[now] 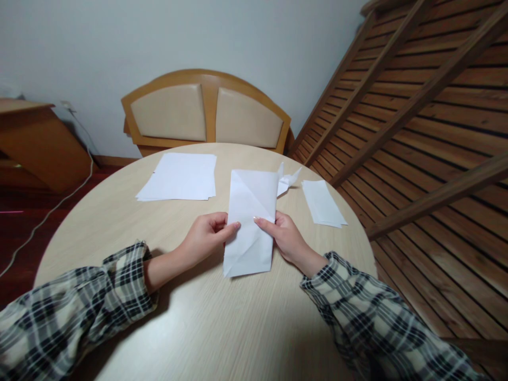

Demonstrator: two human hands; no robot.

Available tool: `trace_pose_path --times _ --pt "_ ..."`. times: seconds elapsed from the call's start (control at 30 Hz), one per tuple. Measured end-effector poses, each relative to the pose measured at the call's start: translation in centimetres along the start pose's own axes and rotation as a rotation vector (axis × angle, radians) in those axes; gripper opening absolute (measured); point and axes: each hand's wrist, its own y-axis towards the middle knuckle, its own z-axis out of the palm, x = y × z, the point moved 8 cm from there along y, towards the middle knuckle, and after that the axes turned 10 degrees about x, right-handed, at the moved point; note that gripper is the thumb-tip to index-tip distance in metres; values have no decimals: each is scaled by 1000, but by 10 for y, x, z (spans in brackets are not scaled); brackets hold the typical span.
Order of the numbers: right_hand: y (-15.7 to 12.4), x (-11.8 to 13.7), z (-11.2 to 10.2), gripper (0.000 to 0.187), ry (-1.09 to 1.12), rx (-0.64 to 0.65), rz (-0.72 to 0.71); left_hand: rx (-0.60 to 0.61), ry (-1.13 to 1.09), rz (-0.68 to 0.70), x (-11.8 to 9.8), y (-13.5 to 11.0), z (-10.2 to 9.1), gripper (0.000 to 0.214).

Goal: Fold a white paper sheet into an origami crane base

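Between my two hands is a folded sheet of white paper (pixel 250 203), a tall rectangle with diagonal creases, tilted up above the table. My left hand (pixel 208 233) pinches its left edge, thumb on the front and the other fingers curled behind. On the opposite edge, my right hand (pixel 288 235) grips with the thumb lying across the front; its fingers are mostly hidden behind the paper. Just beyond the sheet's upper right side sits a white folded paper figure (pixel 288 181) with pointed tips, partly covered by the sheet.
A stack of white paper (pixel 182 175) lies at the back left of the round wooden table (pixel 99 227). Narrower white paper pieces (pixel 323 203) lie at the right. Behind stands a padded headboard (pixel 170 114); wooden slats (pixel 416 106) rise along the right. A cable (pixel 51 209) runs down the left.
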Motion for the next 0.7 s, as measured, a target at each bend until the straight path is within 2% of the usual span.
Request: trace_pose_path --times 0.23,0.57,0.7 --pt "-1 5 0 36 -29 -8 -45 0 72 28 -5 -4 -1 30" --pt "-6 12 -1 31 -138 -25 -139 8 51 42 -5 -5 -1 30" --pt "-7 12 0 31 -164 -8 -131 24 46 35 -6 -5 -1 30"
